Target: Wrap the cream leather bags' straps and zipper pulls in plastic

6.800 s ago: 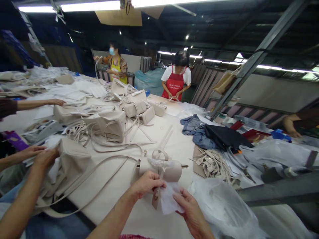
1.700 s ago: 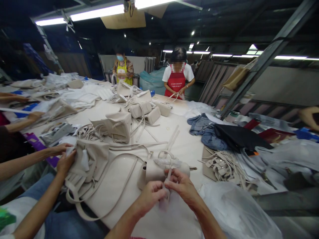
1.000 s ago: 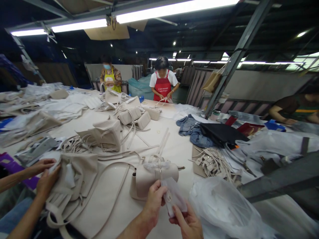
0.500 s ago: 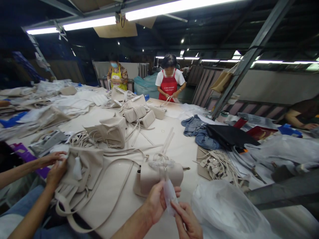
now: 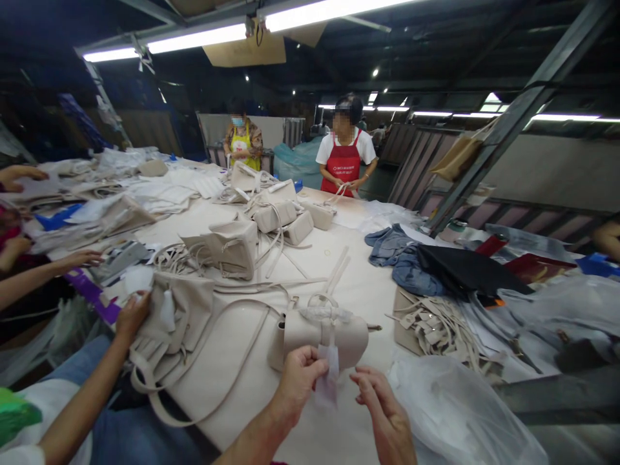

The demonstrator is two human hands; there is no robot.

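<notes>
A beige handbag with a front flap lies on the table before me, its top handle wrapped in clear film. From the front strap hangs a small translucent plastic sleeve. The fingers and thumb of my left hand pinch its left edge, just in front of the flap. To the right, apart from the sleeve, is my right hand. Its thumb and forefinger are bent and slightly apart, with nothing visible between them. A long shoulder strap runs from the handbag's left side in a loop across the table.
A co-worker's hand at the left touches another beige bag. More bags are piled beyond. On the right are loose straps, blue denim cloth and a large clear plastic bag. A metal post slants upward.
My right hand has let go of the sleeve and moved right. My left hand now pinches the sleeve's edge. The view has shifted, and a co-worker's hand at left has drawn back from the bag.
</notes>
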